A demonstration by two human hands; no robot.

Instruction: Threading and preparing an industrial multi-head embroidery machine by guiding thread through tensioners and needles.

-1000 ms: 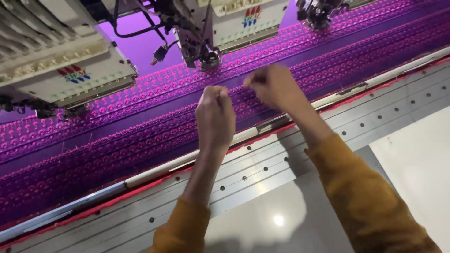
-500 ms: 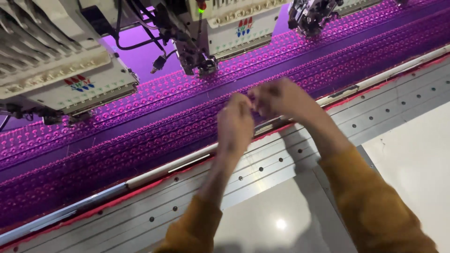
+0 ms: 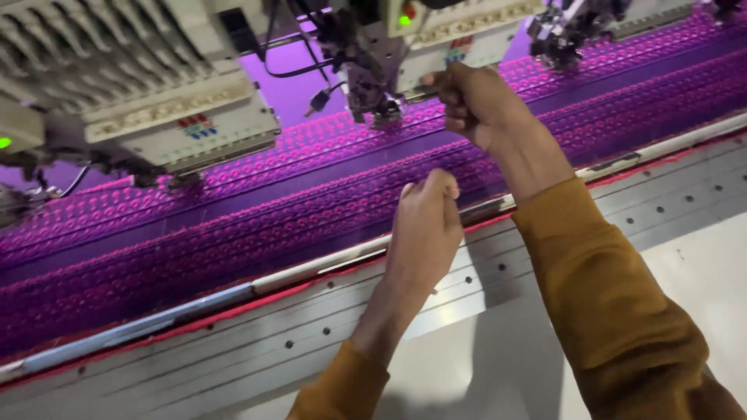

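Purple patterned fabric (image 3: 233, 225) lies stretched under a row of embroidery machine heads. My right hand (image 3: 482, 105) is raised to the middle head (image 3: 373, 85), fingers curled shut right beside its needle area; whether it pinches a thread is too fine to see. My left hand (image 3: 424, 225) hovers lower, over the fabric's near edge by the frame rail (image 3: 311, 268), with fingertips pinched together and nothing visible in them. Both arms wear mustard-brown sleeves.
Another machine head (image 3: 156, 109) hangs at the left and a third (image 3: 568, 31) at the far right. A grey metal table (image 3: 233, 342) with slots and screw holes runs along the near side. A black cable (image 3: 299, 70) loops between the heads.
My right hand has risen from the fabric to the middle machine head. My left hand has stayed low near the frame rail. The view has shifted to the right.
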